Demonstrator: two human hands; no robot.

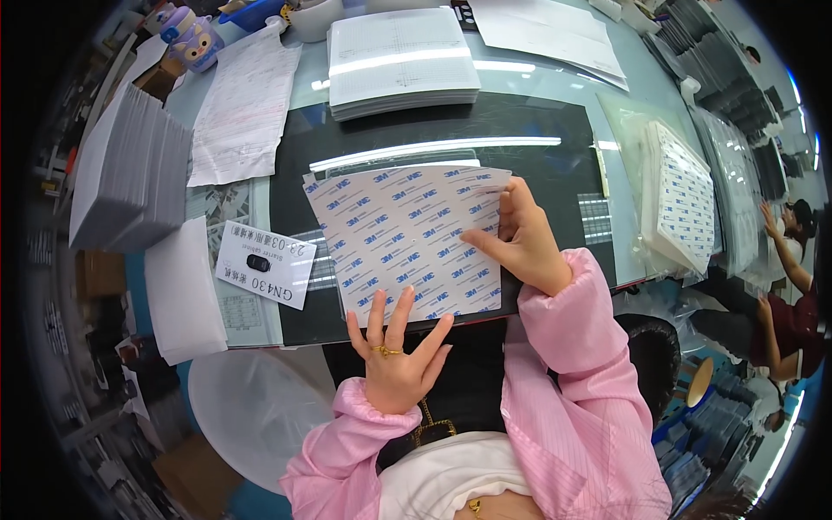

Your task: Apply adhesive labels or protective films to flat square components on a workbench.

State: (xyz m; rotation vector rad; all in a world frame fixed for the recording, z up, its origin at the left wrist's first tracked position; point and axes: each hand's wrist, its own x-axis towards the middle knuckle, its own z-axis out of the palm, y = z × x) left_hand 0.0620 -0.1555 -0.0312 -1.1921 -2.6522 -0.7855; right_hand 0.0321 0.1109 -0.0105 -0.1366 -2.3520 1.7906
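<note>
A white sheet with a repeated blue print (403, 234), like the backing liner of an adhesive sheet, lies in front of me on a black mat (546, 130). Its right edge is between the thumb and fingers of my right hand (539, 247), the thumb on top and the other fingers curled at the upper right corner. My left hand (397, 368) has its fingers spread, the tips touching the sheet's lower edge. Another pale edge shows beneath the sheet at the top; what it belongs to is mostly hidden.
Beyond the mat stands a stack of grid-printed sheets (399, 56). Left are tall upright sheet stacks (121, 173), papers (247, 104) and a printed card (264, 264). More blue-printed sheets (685, 204) lie right, in clear plastic. A purple bottle (191, 43) stands far left; co-workers (789, 295) are at right.
</note>
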